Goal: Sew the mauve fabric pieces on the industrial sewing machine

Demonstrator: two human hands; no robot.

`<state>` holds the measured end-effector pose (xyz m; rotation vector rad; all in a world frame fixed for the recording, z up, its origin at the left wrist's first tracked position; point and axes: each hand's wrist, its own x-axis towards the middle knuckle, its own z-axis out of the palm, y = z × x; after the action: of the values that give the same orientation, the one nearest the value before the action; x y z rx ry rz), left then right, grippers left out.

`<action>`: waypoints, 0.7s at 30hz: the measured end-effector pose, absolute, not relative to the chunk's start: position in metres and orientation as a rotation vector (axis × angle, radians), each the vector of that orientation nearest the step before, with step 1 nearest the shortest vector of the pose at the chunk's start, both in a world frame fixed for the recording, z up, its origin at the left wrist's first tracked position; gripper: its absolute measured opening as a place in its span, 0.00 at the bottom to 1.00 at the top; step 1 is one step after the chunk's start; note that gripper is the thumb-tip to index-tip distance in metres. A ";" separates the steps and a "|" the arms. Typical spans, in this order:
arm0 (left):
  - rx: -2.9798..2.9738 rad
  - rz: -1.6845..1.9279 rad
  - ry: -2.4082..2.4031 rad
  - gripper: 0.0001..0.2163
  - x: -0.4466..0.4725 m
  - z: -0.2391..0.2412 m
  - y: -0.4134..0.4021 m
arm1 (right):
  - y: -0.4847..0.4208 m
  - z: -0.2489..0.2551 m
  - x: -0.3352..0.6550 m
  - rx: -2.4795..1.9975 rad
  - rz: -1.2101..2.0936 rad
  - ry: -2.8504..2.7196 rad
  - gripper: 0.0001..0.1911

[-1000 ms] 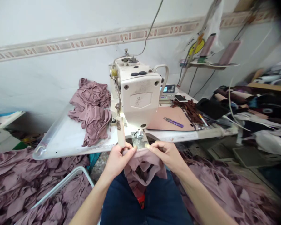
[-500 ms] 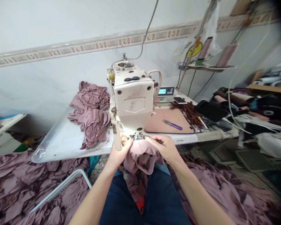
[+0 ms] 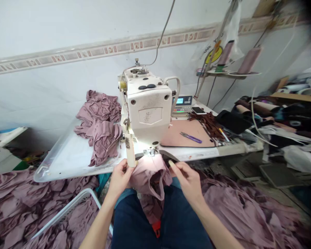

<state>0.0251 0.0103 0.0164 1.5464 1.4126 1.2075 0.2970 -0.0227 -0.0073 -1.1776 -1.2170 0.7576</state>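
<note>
A mauve garment piece (image 3: 145,174) lies under the presser foot (image 3: 150,152) of a white sewing machine (image 3: 150,110), its loose folds and an opening hanging over my lap. On its left side, my left hand (image 3: 120,176) pinches the cloth edge between thumb and fingers, beside the machine's pale upright guard (image 3: 130,150). My right hand (image 3: 188,176) hovers just right of the cloth, thumb stretched out and fingers loosely bent, with no cloth visible in it. The machine's lamp lights the fabric at the foot.
Crumpled mauve garments (image 3: 101,128) lie on the table's left side. Purple thread snips (image 3: 191,137) rest on a pink mat (image 3: 176,131) at the right, near a control panel (image 3: 182,103) and a phone (image 3: 198,110). A white basket (image 3: 67,211) of mauve cloth stands lower left.
Both hands have moved apart and slightly down from the presser foot. My right hand has come off the cloth. The garment's top now shows more, spread toward the left hand.
</note>
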 end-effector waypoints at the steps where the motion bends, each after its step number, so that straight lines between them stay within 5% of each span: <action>1: 1.508 1.202 1.409 0.17 0.018 0.011 0.007 | -0.032 -0.012 0.290 -1.155 0.775 -1.220 0.24; 9: 1.177 1.317 1.305 0.21 0.021 0.000 -0.002 | -0.049 -0.016 0.222 -0.968 1.415 -1.123 0.29; 21: 1.570 0.789 0.973 0.19 0.045 0.009 -0.040 | -0.057 0.024 0.319 -1.167 1.418 -1.498 0.23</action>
<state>0.0446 -0.0397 0.0090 1.5704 0.9731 0.7888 0.3186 -0.0569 0.0235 -1.1674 -1.4982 1.4183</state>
